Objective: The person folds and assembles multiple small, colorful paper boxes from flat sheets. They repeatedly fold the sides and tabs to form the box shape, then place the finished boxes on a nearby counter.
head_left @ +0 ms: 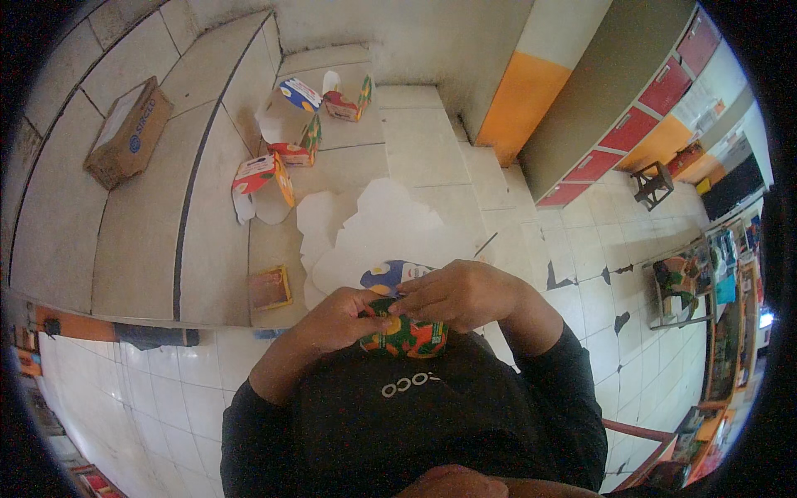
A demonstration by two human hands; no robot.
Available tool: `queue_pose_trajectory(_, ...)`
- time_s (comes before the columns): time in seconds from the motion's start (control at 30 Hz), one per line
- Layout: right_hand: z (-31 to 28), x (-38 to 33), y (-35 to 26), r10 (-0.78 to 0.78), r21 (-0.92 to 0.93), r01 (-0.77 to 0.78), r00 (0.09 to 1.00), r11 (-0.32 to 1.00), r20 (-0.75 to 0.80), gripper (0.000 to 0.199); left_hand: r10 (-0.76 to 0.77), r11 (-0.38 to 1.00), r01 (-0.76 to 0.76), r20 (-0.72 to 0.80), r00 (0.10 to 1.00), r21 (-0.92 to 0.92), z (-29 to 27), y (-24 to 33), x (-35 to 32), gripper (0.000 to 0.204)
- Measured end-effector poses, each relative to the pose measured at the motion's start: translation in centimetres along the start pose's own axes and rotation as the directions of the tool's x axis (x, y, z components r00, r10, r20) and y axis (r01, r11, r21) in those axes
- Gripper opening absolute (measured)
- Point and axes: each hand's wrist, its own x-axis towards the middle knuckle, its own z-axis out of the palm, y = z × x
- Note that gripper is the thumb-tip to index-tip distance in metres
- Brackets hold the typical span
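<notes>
Close to my body I hold a colourful printed paper carton (pixel 407 339), green and orange with a blue and yellow panel. My left hand (pixel 334 319) pinches its left side. Over its upper right edge my right hand (pixel 465 295) is closed, with the fingers bent onto the card. Just beyond the hands lies a spread of flat white carton blanks (pixel 386 228), overlapping one another. Farther off, several folded printed cartons stand with flaps up, among them a red and orange one (pixel 264 181) and a red and green one (pixel 349 101).
A brown cardboard box (pixel 129 137) rests on the tiled ledge at far left. A small yellow and red flat packet (pixel 271 287) lies near the tiled surface's front edge. A thin dark stick (pixel 486 244) is right of the blanks. A wooden stool (pixel 653 184) stands at far right.
</notes>
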Motion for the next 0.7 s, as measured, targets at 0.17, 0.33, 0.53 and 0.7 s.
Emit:
queue_pose_trajectory(0.17, -0.9, 0.6, 0.3, -0.066, -0.020, 0.068, 0.993, 0.997, 0.101, 0.027, 0.014, 1.000, -0.014, -0.003, 1.000, 0.022, 0.3, 0.7, 0.1, 0.019)
queue_pose_trajectory(0.33, -0.2, -0.1, 0.4, -0.010, -0.205, -0.009, 0.996, 0.979, -0.090, 0.031, -0.126, 0.984, 0.129, 0.027, 0.992, -0.120, 0.3, 0.5, -0.3, 0.024)
queue_pose_trajectory(0.53, -0.3, 0.1, -1.1, 0.017, -0.338, -0.068, 0.988, 0.939, -0.152, 0.033, -0.006, 0.963, 0.009, 0.011, 1.000, -0.269, 0.8, 0.0, -0.4, 0.028)
queue_pose_trajectory(0.7, -0.1, -0.3, -1.2, 0.050, -0.328, -0.084, 0.993, 0.941, -0.109, 0.032, -0.031, 0.951, 0.050, 0.066, 0.997, -0.306, 0.7, -0.7, 0.0, 0.027)
